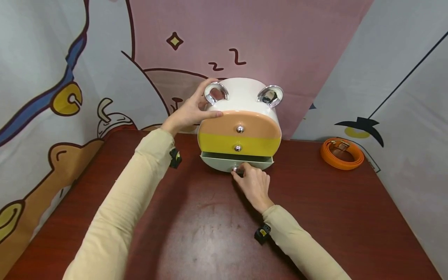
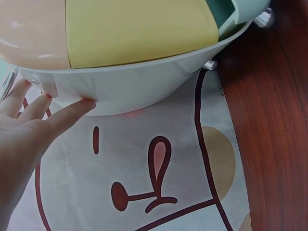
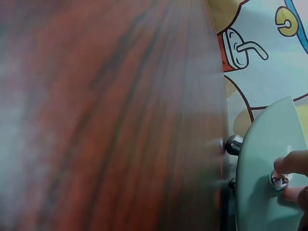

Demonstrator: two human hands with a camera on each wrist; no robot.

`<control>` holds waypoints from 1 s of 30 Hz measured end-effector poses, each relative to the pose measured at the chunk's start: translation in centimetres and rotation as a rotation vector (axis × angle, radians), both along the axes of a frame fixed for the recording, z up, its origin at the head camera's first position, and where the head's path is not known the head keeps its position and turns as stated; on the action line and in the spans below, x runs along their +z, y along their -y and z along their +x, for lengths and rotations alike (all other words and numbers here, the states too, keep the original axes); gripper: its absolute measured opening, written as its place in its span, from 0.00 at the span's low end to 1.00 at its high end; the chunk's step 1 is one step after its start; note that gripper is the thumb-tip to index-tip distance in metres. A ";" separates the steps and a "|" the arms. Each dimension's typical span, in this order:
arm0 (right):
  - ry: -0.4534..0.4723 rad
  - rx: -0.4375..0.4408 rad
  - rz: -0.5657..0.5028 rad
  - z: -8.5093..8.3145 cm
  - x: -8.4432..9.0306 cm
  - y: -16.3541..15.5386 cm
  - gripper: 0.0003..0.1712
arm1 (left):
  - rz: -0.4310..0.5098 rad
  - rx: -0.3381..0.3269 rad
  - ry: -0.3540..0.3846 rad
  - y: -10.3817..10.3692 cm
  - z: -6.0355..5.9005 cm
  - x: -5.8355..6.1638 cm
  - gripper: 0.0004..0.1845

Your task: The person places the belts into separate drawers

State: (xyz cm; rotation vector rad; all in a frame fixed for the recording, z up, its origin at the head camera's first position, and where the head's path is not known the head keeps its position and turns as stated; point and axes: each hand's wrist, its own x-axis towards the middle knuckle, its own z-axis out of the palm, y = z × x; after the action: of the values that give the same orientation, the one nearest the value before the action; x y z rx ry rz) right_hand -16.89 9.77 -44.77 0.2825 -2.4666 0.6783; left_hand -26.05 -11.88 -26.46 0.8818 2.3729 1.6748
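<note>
- The drawer box (image 1: pixel 239 128) stands on the desk (image 1: pixel 210 233), towards its far edge
- Left hand (image 1: pixel 190 112) rests on the box's upper left side, fingers straight against the shell
- Right hand (image 1: pixel 253 184) lies just before the box, fingertips pinching the knob (image 1: pixel 235 168) of the bottom drawer (image 1: pixel 236 161), which stands slightly out
- An orange belt (image 1: pixel 342 153) lies coiled, well apart to the right

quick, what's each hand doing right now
Left hand: open, straight fingers resting on the side of the white rounded three-drawer box.
Right hand: pinching the small silver knob of the pale green bottom drawer.
</note>
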 end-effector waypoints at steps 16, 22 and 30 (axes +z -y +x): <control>0.060 -0.098 0.093 -0.5 0.6 0.9 0.29 | 0.009 -0.008 -0.014 -0.2 -0.2 0.0 0.47; 0.024 -0.092 0.095 -0.3 0.4 1.2 0.26 | -0.014 0.012 -0.007 -0.2 0.0 0.0 0.47; -0.001 -0.057 0.128 1.1 0.6 1.4 0.27 | -0.040 0.036 0.004 0.0 0.2 0.1 0.48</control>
State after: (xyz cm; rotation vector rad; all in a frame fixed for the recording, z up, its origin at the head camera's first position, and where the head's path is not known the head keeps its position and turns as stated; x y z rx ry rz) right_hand -15.76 8.34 -44.18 0.2593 -2.5110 0.4978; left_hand -25.85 -11.91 -26.32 0.8341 2.4246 1.6339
